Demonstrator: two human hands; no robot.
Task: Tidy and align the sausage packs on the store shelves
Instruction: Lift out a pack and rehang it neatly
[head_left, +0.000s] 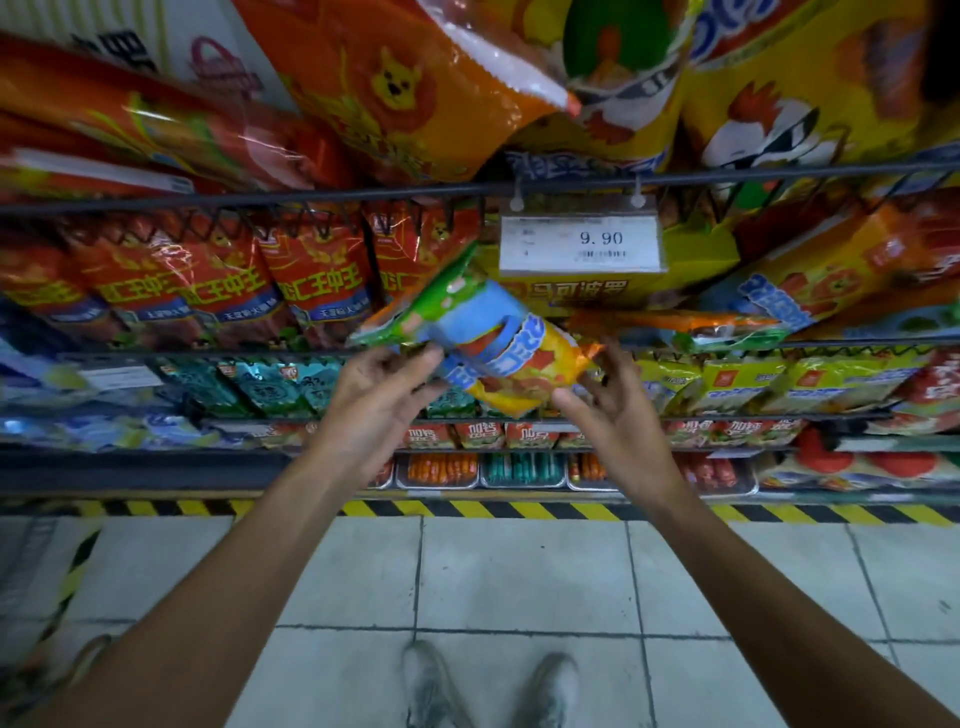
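Up at the wire shelves (311, 195), lots is hard to read: the far-left packs are smeared with blur, and the big orange bags (395, 83) overhead get cut off by the top edge. Red sausage packs (228, 280) line the left stretch of the middle shelf, standing side by side behind the front rail.

Left hand (379, 395) reaches up with the arm stretched out, its thumb and fingers pinching the lower green end of a sausage pack (498, 358) that's tilted in mid-air in front of the shelf front edge, so the grip has hold of it. What its fingers do behind the pack, can't see. Right hand (618, 410) sits at the pack's orange-yellow end, fingers spread and fairly straight, tips just touching or near the crimped edge; that grip is wide and not closed round anything.

Price tag (582, 244) reading 9.90 hangs above from the rail. Right of it, yellow packs (737, 379) lie on the lower shelf. Tiled floor (519, 571) below has open room.
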